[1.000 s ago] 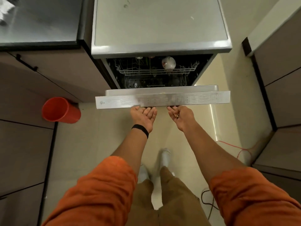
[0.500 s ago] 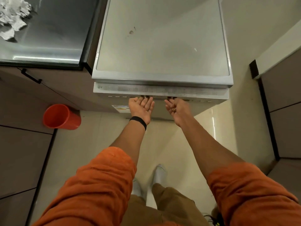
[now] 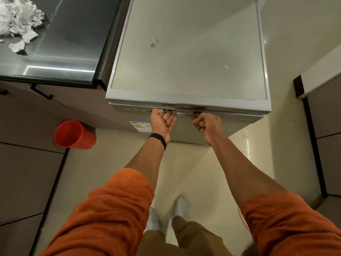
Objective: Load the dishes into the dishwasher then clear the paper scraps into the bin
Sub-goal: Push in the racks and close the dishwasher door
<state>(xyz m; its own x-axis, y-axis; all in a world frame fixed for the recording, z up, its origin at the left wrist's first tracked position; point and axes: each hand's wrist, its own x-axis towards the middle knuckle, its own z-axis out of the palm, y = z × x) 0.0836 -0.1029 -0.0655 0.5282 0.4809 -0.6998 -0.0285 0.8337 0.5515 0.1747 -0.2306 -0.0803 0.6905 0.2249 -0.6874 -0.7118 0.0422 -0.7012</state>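
Note:
The silver dishwasher [image 3: 188, 58] stands with its door [image 3: 186, 108] up against the body. My left hand [image 3: 162, 121] and my right hand [image 3: 206, 124] are side by side at the door's top edge, palms up. Their fingers curl into the handle recess under the lip. The dishes inside are hidden. A heap of white paper scraps [image 3: 18, 24] lies on the dark counter [image 3: 70, 43] at the top left. An orange-red bin [image 3: 73, 134] stands on the floor to the left of the dishwasher, against the cabinet.
Brown cabinets [image 3: 27, 172] run down the left side and more cabinets [image 3: 328, 126] line the right. I stand on a pale tiled floor [image 3: 184, 163] in front of the dishwasher. A red cable [image 3: 243, 218] lies by my right leg.
Both hands lifted the door from half open to fully up against the dishwasher. The racks and dishes inside went out of sight. My view rose, showing the paper scraps.

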